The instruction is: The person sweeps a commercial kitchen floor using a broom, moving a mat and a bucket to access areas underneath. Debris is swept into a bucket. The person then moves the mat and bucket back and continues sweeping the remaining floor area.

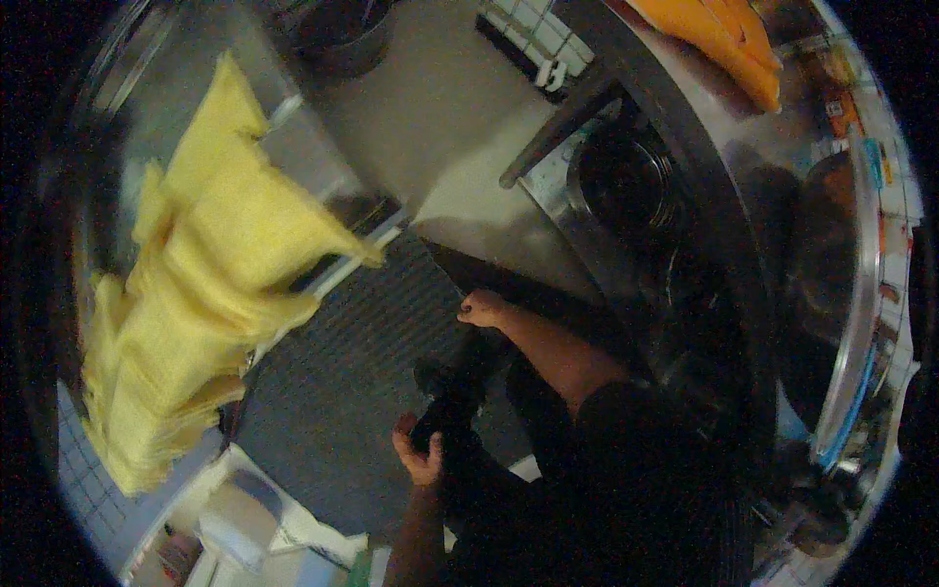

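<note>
My left hand [418, 452] hangs low beside my dark trousers and shoes [445, 382], its thumb and fingers apart and nothing visible in it. My right hand [482, 309] reaches farther forward, its fingers curled closed. It is beside the corner of a dark panel [509, 279] under the counter; whether it touches the panel or holds something small, I cannot make out. To the left lies a big heap of yellow cloths [205, 293], folded and rumpled, stacked in layers at its near end.
A dark ribbed mat [333, 391] covers the floor. On the right, a stove with a round dark pan [624, 178] stands below a long curved shelf edge [724, 186]. An orange cloth [714, 39] is at upper right. White containers [240, 519] stand at lower left; a dark bin [342, 44] is at the back.
</note>
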`<state>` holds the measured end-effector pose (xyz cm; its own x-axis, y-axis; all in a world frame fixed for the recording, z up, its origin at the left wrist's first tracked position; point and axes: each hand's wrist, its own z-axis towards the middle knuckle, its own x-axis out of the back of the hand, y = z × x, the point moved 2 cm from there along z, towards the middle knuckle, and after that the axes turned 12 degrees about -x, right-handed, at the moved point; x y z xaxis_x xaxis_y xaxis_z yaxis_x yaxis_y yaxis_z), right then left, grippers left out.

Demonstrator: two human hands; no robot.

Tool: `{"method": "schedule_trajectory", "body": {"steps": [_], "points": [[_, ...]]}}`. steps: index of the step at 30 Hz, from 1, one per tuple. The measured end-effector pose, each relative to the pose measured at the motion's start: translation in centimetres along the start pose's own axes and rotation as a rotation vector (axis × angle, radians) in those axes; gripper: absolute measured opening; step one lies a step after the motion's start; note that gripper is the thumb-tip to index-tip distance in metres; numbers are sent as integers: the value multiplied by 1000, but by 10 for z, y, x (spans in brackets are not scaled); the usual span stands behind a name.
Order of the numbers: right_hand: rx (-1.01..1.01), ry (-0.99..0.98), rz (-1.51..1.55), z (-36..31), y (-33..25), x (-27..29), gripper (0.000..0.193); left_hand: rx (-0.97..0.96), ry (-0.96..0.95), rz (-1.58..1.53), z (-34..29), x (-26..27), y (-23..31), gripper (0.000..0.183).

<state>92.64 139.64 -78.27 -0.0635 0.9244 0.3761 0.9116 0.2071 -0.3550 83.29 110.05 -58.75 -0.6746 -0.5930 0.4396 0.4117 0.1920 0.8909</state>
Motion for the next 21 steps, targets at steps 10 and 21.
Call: {"method": "schedule_trajectory", "body": {"steps": [10, 21], "points": [[-227, 23, -250, -137, -50, -34, 48, 519, -80, -61, -155, 114, 69, 52], [-494, -112, 204, -195, -146, -78, 58, 753, -174, -18, -235, 166, 77, 56]]}}
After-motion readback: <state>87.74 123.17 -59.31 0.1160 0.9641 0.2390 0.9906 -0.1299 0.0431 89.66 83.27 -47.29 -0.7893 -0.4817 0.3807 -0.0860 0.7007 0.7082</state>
